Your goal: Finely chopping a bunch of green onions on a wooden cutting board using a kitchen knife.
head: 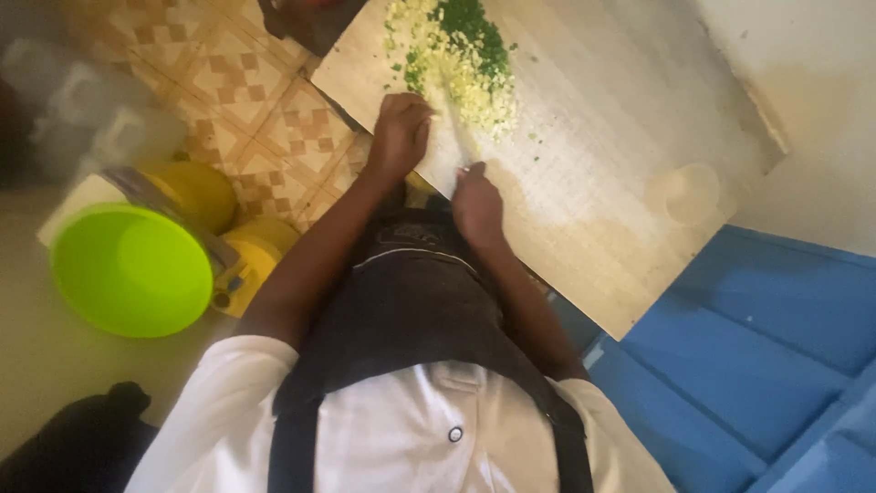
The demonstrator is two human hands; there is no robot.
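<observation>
At far left a blurred clear plastic container [87,114] sits on the patterned tile floor [246,100]. Below it a lime-green bowl [130,269] rests against a yellow jug [201,192], with a second yellow piece [251,260] just beside them, and a dark bundle [87,443] lies in the bottom corner. The person wears a white shirt [401,429] under a dark apron [415,310]. The left hand [399,132] rests at the near edge of the pale tabletop [602,155], its fingers curled shut; what they grip is hidden, so I cannot tell what they hold. The chopped greens [461,59] lie in a heap on the tabletop just beyond this hand, pale yellow-green bits mixed with darker green ones, the near end of the heap almost touching the knuckles. A knife [464,141] shows as a pale, blurred streak between the two hands, running from the near end of the heap down toward the right hand [477,203]. That hand sits closer to the body, fingers closed around the knife's lower end, well short of the heap itself. A few loose green flecks lie scattered to the right of the pile. Farther right a faint round ring mark [689,192] shows on the tabletop, a pale wall [821,100] stands behind, and a blue wooden surface [757,365] fills the lower right.
</observation>
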